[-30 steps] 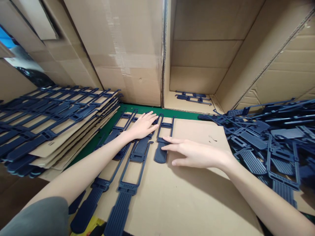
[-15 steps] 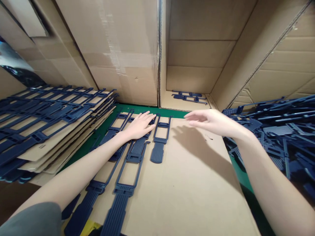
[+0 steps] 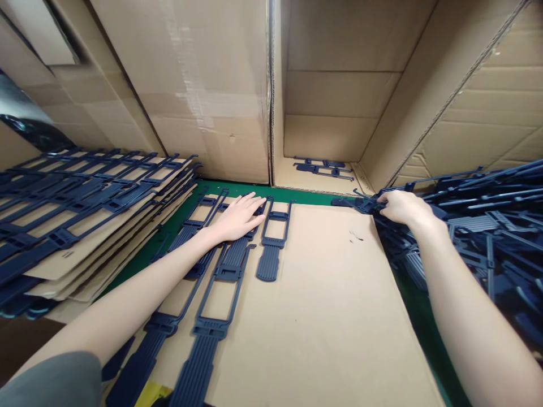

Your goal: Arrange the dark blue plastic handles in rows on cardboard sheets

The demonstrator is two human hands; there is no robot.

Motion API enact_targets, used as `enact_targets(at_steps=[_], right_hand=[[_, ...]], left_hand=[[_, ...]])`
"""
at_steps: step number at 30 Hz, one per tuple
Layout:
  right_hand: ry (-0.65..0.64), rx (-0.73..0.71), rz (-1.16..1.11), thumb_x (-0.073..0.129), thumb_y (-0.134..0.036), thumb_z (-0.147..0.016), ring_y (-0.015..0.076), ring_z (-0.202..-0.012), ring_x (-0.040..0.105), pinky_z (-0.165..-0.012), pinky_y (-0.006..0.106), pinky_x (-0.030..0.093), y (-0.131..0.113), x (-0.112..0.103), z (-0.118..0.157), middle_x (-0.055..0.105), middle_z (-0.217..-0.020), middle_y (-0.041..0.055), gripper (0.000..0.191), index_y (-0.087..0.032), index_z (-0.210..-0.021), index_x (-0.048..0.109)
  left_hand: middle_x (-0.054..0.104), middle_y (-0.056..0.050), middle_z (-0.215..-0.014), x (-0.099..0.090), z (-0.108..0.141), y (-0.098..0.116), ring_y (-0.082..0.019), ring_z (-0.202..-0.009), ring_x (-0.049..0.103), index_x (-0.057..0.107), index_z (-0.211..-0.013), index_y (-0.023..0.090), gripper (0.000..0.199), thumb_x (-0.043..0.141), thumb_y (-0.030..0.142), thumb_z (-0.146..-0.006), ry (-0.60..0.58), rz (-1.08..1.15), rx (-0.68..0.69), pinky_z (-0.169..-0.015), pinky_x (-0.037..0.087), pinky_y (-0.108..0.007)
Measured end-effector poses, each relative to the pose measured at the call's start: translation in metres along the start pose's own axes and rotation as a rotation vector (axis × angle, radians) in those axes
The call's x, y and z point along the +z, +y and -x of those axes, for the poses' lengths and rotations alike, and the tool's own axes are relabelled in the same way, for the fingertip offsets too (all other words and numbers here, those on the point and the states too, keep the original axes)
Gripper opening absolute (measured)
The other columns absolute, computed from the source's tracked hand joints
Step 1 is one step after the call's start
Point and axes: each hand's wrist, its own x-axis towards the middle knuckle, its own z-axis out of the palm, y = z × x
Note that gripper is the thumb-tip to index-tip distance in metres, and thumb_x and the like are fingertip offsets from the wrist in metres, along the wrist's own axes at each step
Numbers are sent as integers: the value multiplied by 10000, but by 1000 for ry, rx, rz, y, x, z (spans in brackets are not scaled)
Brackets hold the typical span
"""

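Observation:
My left hand (image 3: 241,218) lies flat, fingers stretched out, over dark blue plastic frame parts set in rows on a cardboard sheet (image 3: 331,294). Just right of its fingertips is a short frame part (image 3: 272,240) with a ribbed tab. Nearer to me lies a longer frame part (image 3: 214,311), its ribbed end pointing toward me. At the sheet's far right corner my right hand (image 3: 405,208) is closed on a dark blue plastic frame part (image 3: 360,202), which sticks out to the left of the fingers. The thumb and fingertips are partly hidden.
A tangled heap of dark blue parts (image 3: 487,249) fills the right side. On the left stand stacked cardboard sheets (image 3: 106,249) layered with similar parts. Behind is an open cardboard box (image 3: 339,90) with a few parts (image 3: 322,167) at its bottom. Green table surface (image 3: 305,195) shows between.
My right hand has moved right, from above the sheet to the edge of the heap, and closed on a frame part. My left hand stays where it was.

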Motion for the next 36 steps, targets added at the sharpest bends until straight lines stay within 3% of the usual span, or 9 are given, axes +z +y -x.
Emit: enact_targets(at_steps=[7,11,14,17,22,24,29,34,36], right_hand=[[-96,116,132,556,-135,-733,262,-914,610,-741,325,405,-20,-20,1,681,-978,110,370,-207,-1070,690],[152,-2,10,547,-199,-820,180,-801,586,-750,296,398,-52,-49,16,667,-889,79,334,-179,-1128,675],[250,-139,-280,590,-257,-824,115,-636,524,-663,269,409,-84,-65,36,647,-810,61,295,-136,-1076,687],[20,-287,-577,629,-329,-809,101,-600,520,-573,244,413,-117,-71,57,651,-802,46,280,-145,-1013,681],[-750,-502,-795,612,-295,-819,117,-604,589,-550,236,478,-160,-52,86,622,-756,6,245,-172,-1031,610],[-924,-501,-836,586,-257,-835,114,-569,601,-535,235,488,-170,-37,95,593,-731,-24,338,-196,-1162,526],[-956,-469,-826,570,-180,-836,118,-558,636,-553,237,508,-181,-14,108,558,-707,-76,642,-301,-1388,266],[-946,-510,-778,470,-257,-910,128,-586,644,-534,226,501,-181,-16,107,635,-697,-12,168,-210,-1045,558],[-981,-527,-785,465,-275,-917,124,-599,641,-541,219,491,-182,-18,107,655,-705,9,156,-187,-909,594]], left_hand=[[357,-115,-1499,-1,1,1,-253,-1432,202,346,-1439,132,601,262,487,-961,-5,-13,-4,-1161,166,-454],[363,-114,-1495,0,1,0,-251,-1430,209,353,-1436,135,601,269,492,-960,2,-20,-7,-1160,171,-447],[365,-111,-1495,1,1,0,-251,-1429,211,354,-1435,140,600,267,497,-961,5,-17,-6,-1157,176,-450],[365,-112,-1494,2,0,0,-256,-1428,213,355,-1436,139,603,271,504,-962,11,-14,-8,-1155,181,-452],[364,-95,-1498,5,0,-3,-257,-1429,208,349,-1441,135,588,305,475,-963,12,-11,9,-1160,170,-446],[356,-92,-1502,5,1,-3,-258,-1429,205,345,-1442,131,590,305,474,-964,5,-10,10,-1161,166,-446],[339,-80,-1513,3,2,-1,-253,-1433,197,324,-1452,154,595,277,493,-965,-7,-8,5,-1156,166,-453],[341,-81,-1511,3,1,0,-249,-1432,199,325,-1450,155,591,274,487,-964,-11,-5,-2,-1156,159,-460],[337,-77,-1514,3,1,0,-248,-1433,196,324,-1452,161,590,280,490,-964,-12,-1,-1,-1158,152,-461]])
